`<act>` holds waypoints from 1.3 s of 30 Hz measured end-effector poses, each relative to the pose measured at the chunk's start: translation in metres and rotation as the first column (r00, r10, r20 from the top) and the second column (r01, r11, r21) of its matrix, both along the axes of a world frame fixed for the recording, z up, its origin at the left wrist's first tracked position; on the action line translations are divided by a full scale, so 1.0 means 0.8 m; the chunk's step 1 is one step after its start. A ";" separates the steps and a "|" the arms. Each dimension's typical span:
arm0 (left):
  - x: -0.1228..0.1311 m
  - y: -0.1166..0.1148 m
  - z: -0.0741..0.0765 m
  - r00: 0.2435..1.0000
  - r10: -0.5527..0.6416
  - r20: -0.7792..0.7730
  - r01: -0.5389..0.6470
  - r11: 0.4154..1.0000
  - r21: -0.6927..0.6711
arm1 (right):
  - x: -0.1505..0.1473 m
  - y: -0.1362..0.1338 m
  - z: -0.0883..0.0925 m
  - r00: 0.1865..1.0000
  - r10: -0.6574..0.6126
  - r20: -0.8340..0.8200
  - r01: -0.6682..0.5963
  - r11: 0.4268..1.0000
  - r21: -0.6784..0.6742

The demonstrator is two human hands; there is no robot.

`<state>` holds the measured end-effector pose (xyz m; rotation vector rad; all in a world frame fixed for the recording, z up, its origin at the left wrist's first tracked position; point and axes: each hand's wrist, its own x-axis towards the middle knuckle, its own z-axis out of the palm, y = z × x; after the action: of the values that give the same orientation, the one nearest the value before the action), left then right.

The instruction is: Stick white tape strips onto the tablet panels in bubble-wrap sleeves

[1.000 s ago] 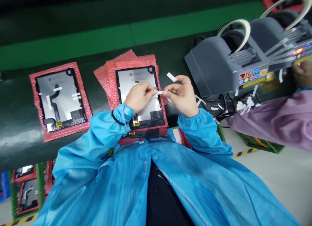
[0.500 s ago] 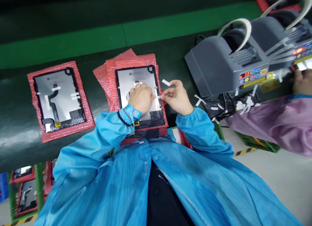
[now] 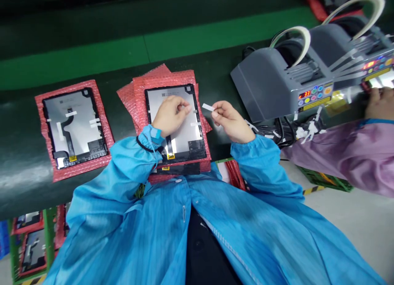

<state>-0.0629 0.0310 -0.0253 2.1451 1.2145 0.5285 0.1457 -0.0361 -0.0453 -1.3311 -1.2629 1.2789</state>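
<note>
A tablet screen assembly (image 3: pixel 188 133) lies back side up on red bubble wrap (image 3: pixel 140 86), directly in front of me. Over its middle hovers my left hand (image 3: pixel 171 115), fingers loosely curled, thumb and forefinger slightly apart, with nothing visible between them. My right hand (image 3: pixel 232 121) is just right of the screen and pinches a short strip of white tape (image 3: pixel 208 107) between thumb and fingers. Another white strip (image 3: pixel 195 124) sits on the screen near its right edge. The left hand hides part of the screen's centre and its flex cable.
A second screen assembly (image 3: pixel 81 131) with white strips rests on bubble wrap to the left. Grey tape dispensers (image 3: pixel 271 86) stand at the right. Beyond loose tape scraps (image 3: pixel 310 129) is a co-worker's hand (image 3: pixel 380 104). Green crates (image 3: pixel 46 235) hold more screens below the table.
My right hand has drawn back to the right, away from the screen's edge, still with a strip. My left hand has lifted and shifted left, uncovering a strip on the screen.
</note>
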 end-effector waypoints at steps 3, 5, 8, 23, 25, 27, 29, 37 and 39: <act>-0.001 0.007 0.005 0.988 -0.118 0.100 0.113 0.992 0.047 | -0.007 -0.006 0.021 0.992 0.120 0.043 -0.122 0.991 0.048; 0.001 0.006 0.007 0.981 -0.163 0.104 0.159 0.986 0.050 | -0.011 -0.008 0.027 0.985 0.155 0.071 -0.159 0.986 0.057; 0.004 0.003 0.007 0.982 -0.163 0.090 0.163 0.987 0.006 | -0.011 -0.008 0.024 0.982 0.144 0.120 -0.152 0.987 0.057; 0.018 -0.009 0.001 0.960 0.015 -0.281 -0.018 1.000 -0.009 | -0.028 0.019 -0.001 0.869 -0.009 0.495 -0.021 0.998 0.054; 0.021 -0.013 0.002 0.950 0.016 -0.313 -0.015 1.000 0.005 | -0.029 0.019 -0.003 0.851 -0.013 0.524 -0.022 0.998 0.061; 0.023 -0.016 0.002 0.945 0.012 -0.328 -0.010 1.000 0.008 | -0.028 0.019 -0.004 0.850 -0.004 0.527 -0.029 0.998 0.054; 0.025 -0.017 0.002 0.943 0.014 -0.333 -0.012 1.000 0.006 | -0.028 0.019 -0.003 0.854 0.000 0.520 -0.024 0.999 0.039; 0.019 -0.020 -0.003 0.957 0.011 -0.289 -0.002 1.000 0.031 | -0.030 0.019 -0.004 0.892 -0.018 0.451 0.063 0.994 -0.084; 0.017 -0.019 -0.002 0.956 0.010 -0.292 -0.003 1.000 0.024 | -0.029 0.019 -0.004 0.943 -0.013 0.332 0.093 0.970 -0.224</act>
<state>-0.0489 0.0157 -0.0271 2.2986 1.3779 0.2321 0.1224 -0.0210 -0.0487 -1.7979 -1.3157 1.2321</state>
